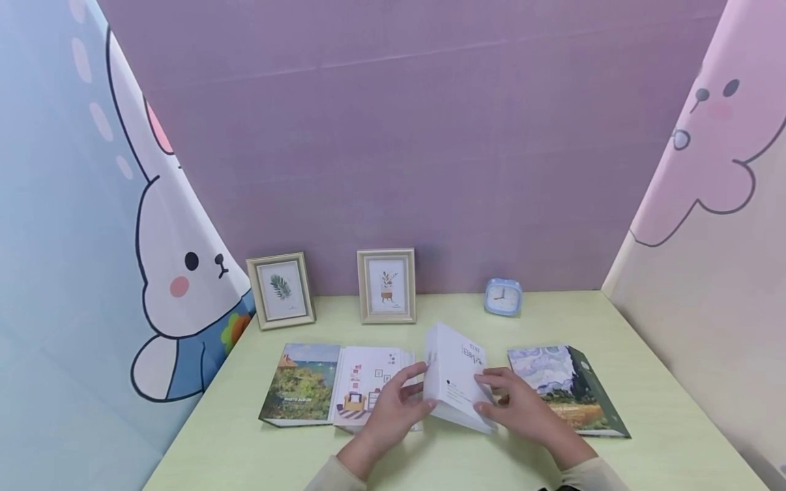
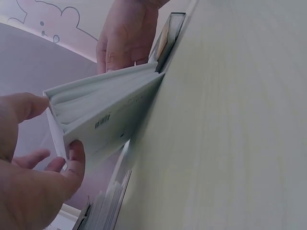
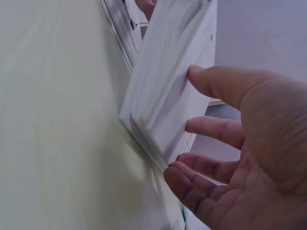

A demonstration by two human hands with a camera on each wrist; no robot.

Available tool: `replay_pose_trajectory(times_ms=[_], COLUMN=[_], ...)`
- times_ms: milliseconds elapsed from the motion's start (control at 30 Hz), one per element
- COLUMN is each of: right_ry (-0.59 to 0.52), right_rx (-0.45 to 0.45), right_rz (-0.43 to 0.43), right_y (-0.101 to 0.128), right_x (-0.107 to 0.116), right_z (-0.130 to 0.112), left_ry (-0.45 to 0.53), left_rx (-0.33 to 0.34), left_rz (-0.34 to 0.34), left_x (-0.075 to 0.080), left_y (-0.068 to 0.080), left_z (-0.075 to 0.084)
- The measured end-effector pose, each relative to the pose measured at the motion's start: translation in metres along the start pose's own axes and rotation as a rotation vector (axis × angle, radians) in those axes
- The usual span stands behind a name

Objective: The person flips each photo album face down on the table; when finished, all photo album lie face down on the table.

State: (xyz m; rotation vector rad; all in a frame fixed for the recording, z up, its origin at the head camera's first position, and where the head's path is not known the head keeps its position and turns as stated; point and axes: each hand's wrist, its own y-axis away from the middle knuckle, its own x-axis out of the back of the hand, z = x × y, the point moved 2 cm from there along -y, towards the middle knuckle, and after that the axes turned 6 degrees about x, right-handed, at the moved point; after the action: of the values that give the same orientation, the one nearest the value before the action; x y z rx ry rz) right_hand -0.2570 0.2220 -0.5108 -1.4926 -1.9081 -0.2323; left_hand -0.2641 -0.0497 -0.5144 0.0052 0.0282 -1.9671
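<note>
A white photo album (image 1: pixel 451 375) with printed lettering stands tilted over the table, its lower edge at the tabletop. With thumb and fingers my left hand (image 1: pixel 395 409) pinches its spine side; the left wrist view shows the pages (image 2: pixel 91 98) slightly parted and a barcode on the back cover. My right hand (image 1: pixel 518 407) touches the front cover near the opposite edge, thumb and fingertips spread and slightly bent (image 3: pixel 259 139). Left of it lie a landscape-covered photo album (image 1: pixel 303 385) and a white one with a furniture drawing (image 1: pixel 359 389), the latter partly behind my left hand.
Another painted-cover album (image 1: pixel 549 372) lies to the right, partly behind my right hand. Along the back stand a leaf picture frame (image 1: pixel 281 290), a potted-plant frame (image 1: pixel 387 286) and a small blue clock (image 1: pixel 503 297). Fabric walls enclose the pale table (image 1: pixel 651 395).
</note>
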Motion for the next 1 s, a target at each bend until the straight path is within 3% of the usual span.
replay_pose_trajectory(times_ms=[200, 467, 833, 1000], right_ry=[-0.055, -0.157, -0.290, -0.320], right_rx=[0.025, 0.033, 0.103, 0.100], right_rz=[0.000, 0.014, 0.015, 0.013], right_y=[-0.001, 0.001, 0.002, 0.001], right_x=[-0.002, -0.005, -0.010, -0.011], right_z=[-0.002, -0.007, -0.010, -0.010], left_ry=[0.068, 0.079, 0.129, 0.128], left_rx=[-0.025, -0.076, -0.181, -0.195], left_rz=[-0.004, -0.004, -0.103, -0.135], left_x=[0.000, 0.001, 0.001, -0.001], left_y=[0.001, 0.000, 0.002, 0.003], left_z=[0.003, 0.005, 0.011, 0.012])
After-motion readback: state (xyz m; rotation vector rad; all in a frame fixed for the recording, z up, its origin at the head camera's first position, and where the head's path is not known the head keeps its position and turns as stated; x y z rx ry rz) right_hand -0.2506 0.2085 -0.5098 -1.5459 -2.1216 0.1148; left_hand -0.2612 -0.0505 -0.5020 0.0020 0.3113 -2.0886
